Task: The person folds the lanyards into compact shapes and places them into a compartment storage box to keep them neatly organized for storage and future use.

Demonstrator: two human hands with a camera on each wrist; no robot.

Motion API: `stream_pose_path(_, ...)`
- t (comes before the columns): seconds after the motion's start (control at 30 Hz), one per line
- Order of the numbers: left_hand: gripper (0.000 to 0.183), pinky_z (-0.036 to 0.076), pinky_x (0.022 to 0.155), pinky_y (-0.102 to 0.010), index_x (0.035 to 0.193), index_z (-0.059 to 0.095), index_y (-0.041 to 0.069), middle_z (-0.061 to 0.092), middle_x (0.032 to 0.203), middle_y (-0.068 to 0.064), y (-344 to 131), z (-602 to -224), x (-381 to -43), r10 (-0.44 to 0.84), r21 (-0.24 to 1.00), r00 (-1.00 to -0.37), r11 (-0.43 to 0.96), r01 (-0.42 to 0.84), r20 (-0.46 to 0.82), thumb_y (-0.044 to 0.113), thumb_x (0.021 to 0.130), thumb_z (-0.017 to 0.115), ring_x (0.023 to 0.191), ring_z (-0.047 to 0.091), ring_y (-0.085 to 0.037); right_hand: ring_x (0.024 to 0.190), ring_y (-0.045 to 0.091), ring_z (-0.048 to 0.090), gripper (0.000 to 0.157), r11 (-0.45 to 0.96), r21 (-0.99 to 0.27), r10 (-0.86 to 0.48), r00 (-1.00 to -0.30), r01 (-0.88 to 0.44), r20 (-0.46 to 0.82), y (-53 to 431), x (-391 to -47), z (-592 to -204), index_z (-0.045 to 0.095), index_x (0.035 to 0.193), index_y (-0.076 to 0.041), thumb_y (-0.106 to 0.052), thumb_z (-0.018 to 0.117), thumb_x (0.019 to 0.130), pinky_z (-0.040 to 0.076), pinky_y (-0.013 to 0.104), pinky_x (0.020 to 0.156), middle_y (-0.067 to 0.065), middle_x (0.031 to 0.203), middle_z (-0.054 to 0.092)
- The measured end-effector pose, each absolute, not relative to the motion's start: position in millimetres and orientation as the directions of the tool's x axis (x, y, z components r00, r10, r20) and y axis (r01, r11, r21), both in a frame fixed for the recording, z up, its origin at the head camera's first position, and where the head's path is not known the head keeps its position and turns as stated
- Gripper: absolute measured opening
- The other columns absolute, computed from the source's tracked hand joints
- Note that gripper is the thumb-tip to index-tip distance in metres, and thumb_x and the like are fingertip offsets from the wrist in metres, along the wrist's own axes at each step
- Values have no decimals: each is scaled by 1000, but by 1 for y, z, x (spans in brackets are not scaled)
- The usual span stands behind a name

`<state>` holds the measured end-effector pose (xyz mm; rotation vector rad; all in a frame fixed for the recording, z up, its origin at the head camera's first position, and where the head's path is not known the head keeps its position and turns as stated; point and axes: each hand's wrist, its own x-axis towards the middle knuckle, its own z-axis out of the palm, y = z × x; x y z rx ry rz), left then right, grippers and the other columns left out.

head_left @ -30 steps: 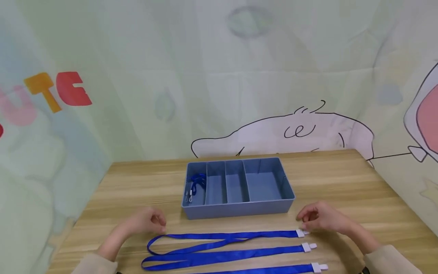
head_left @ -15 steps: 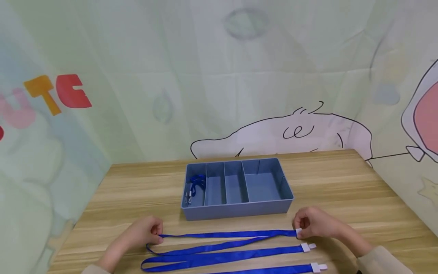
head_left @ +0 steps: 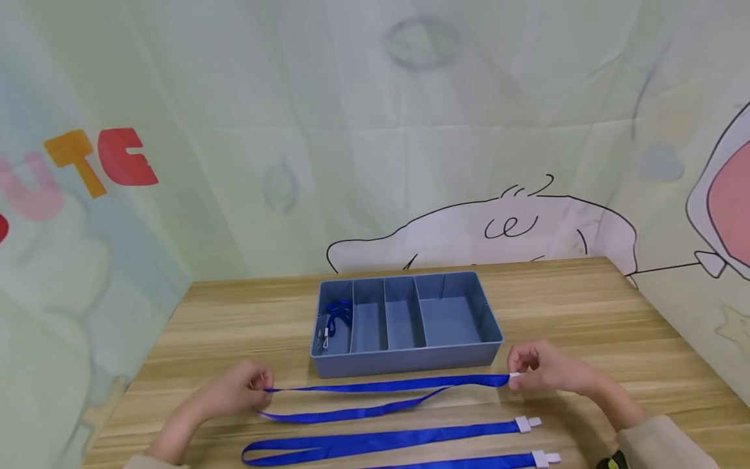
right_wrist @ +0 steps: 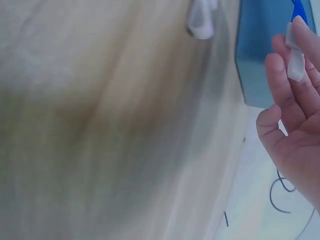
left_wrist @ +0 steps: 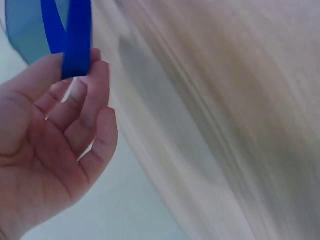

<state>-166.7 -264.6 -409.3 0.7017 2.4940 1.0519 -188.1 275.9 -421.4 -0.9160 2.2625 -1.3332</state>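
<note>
Held lanyard (head_left: 375,386): blue, stretched between both hands, just in front of the box (head_left: 410,358). I see its upper strand drawn nearly straight and its lower strand sagging towards me. I can't tell how much of it touches the table (head_left: 240,326).
Left hand (head_left: 237,389): thumb and fingertips pinch the held lanyard near its looped end. My left wrist view shows the band passing between thumb and index, the other fingers loosely bent.
Right hand (head_left: 551,370): thumb and fingers grasp the held lanyard's white clip (right_wrist: 296,65). In my right wrist view the clip's tip lies beyond the thumb, across the fingers.
Middle lanyard (head_left: 375,442): blue, flat on the table, doubled back in a loop on the left, its middle clip (head_left: 523,424) pointing right.
Near lanyard (head_left: 457,464): blue, nearest me and cut by the frame edge, with its near clip (head_left: 541,458) also to the right.
Box: blue-grey, three narrow compartments and one wide one at the right. The leftmost holds a bundled lanyard (head_left: 340,312), its hook end towards me.
Sleeve (head_left: 662,444): beige, on the right arm, beside a black-and-yellow item (head_left: 613,461) I can't make out.
Backdrop (head_left: 234,143): pale green, with coloured letters and a black-line cartoon.
</note>
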Motion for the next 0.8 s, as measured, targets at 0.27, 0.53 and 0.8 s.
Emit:
stream_pose_path(0.27, 6, 50, 61, -24, 93, 55, -7, 59, 79, -3, -283, -400, -166, 604, 879, -794, 413, 237, -70, -4, 87, 53, 72, 56, -6, 67, 7, 51, 10, 376, -883, -565, -825, -281, 22, 284, -188, -398, 60, 87, -4, -8, 68, 84, 45, 23, 54, -3, 76, 59)
stream_pose_path(0.53, 15, 52, 71, -28, 99, 49, -10, 60, 88, 1, -293, -384, -161, 615, 935, -787, 299, 189, -38, 2, 92, 54, 81, 58, -10, 64, 11, 54, 9, 371, -865, -392, -901, -338, 184, 298, -184, -373, 66, 84, -7, 2, 66, 83, 47, 24, 55, -3, 75, 63)
stream_pose_path(0.8, 20, 49, 80, -27, 112, 48, -8, 56, 100, -1, -292, -375, -159, 710, 968, -699, 225, 107, -88, 6, 100, 39, 92, 54, -10, 64, 7, 54, 10, 329, -888, -457, -877, -321, 147, 300, -184, -377, 66, 86, -7, 3, 64, 84, 50, 26, 55, -4, 75, 63)
